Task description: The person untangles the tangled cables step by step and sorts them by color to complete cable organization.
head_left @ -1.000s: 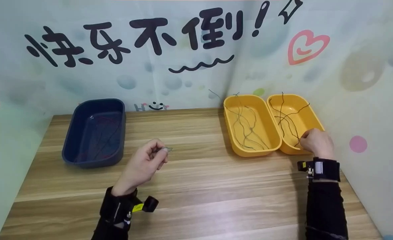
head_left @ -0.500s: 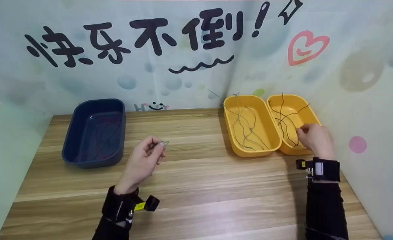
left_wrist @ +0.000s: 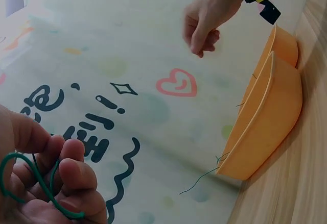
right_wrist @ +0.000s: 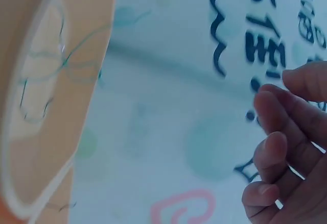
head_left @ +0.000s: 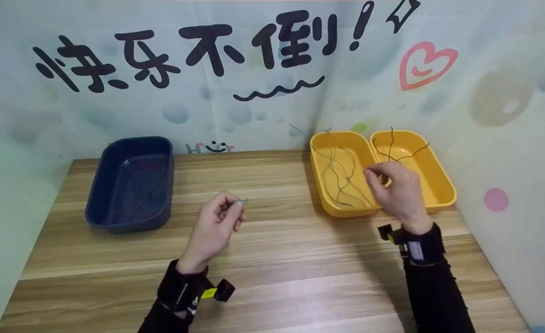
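Note:
My left hand [head_left: 214, 224] pinches a thin green wire [left_wrist: 43, 183] between thumb and fingers. Its short end pokes past the fingertips in the head view, while the left wrist view shows it looping across the palm. Over the place where two yellow bins meet hangs my right hand [head_left: 399, 192], fingers loosely curled and thumb apart from the index finger in the right wrist view; I see nothing held. The left yellow bin [head_left: 346, 213] contains several green wires [head_left: 341, 185]. Dark wires [head_left: 392, 143] show in the right yellow bin [head_left: 438, 185], partly hidden by the hand.
A dark blue bin [head_left: 129, 227] with reddish and dark wires inside, hard to make out, stands at the left of the wooden table [head_left: 272, 259]. A printed cloth backdrop [head_left: 254, 115] rises behind and at both sides. One green wire sticks out past the left yellow bin's rim.
My right hand has risen out of the right yellow bin and moved left toward the other yellow bin. My left hand has shifted slightly right, still pinching the green wire.

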